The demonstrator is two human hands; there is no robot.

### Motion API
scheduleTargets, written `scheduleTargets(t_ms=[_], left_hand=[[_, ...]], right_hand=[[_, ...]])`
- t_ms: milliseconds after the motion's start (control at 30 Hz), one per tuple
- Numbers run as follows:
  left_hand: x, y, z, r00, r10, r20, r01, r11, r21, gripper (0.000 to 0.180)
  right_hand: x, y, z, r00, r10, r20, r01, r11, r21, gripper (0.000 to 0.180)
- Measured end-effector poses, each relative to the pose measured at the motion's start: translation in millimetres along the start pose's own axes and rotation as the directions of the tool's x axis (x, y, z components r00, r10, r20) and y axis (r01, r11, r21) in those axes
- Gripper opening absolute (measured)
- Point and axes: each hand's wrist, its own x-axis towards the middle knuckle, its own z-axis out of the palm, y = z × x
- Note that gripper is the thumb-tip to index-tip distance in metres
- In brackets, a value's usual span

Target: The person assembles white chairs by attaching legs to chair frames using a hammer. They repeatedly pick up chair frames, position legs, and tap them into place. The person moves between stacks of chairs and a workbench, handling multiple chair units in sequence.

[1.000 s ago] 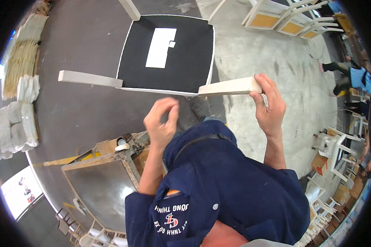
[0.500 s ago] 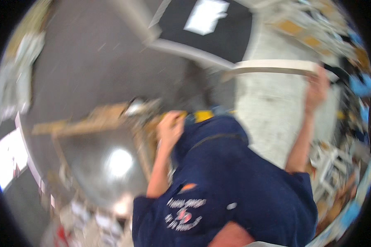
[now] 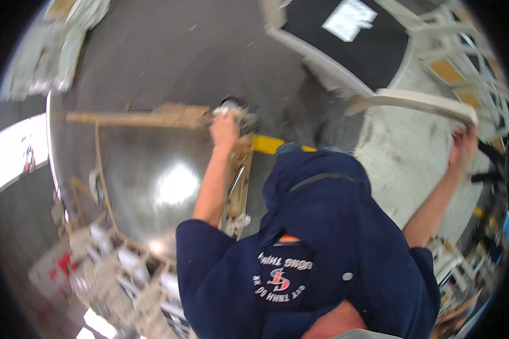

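Note:
My left hand (image 3: 224,131) is at the far right corner of a metal-topped table. Its fingers are closed at a small cluster of whitish and dark items (image 3: 242,117), and what they grip is too blurred to name. Out to the right, my right hand (image 3: 464,148) is closed around the end of a pale, slightly curved wooden leg (image 3: 421,103). The leg belongs to, or lies against, a pale chair-like frame with a black panel (image 3: 322,34). A white paper sheet (image 3: 349,20) lies on that panel.
The metal tabletop (image 3: 136,164) has wooden edging and stands at my left. A whitish work surface (image 3: 398,164) lies under the frame. Pale frames with tan panels (image 3: 449,70) crowd the far right. Wrapped stacks (image 3: 45,51) stand far left; yellow floor marking (image 3: 267,144) shows ahead.
My left hand has reached forward from beside my body to the table's corner. The view has turned, and the pale frame now appears farther right, with my right hand still at the leg's end.

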Motion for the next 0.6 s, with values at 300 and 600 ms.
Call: scheduleTargets(t_ms=[300, 600], left_hand=[[52.8, 21.5, -4.0, 0.983, 0.074, 0.171, -0.106, 0.976, 0.189, 0.022], [153.4, 250.9, -171.5, 0.898, 0.379, 0.221, 0.344, -0.294, -0.892, 0.031]], right_hand=[[-18.4, -30.2, 46.4, 0.977, 0.177, 0.12, -0.206, 0.931, 0.301, 0.027], [-15.7, -27.0, 56.6, 0.971, 0.078, 0.227, -0.189, 0.829, 0.527, 0.016]])
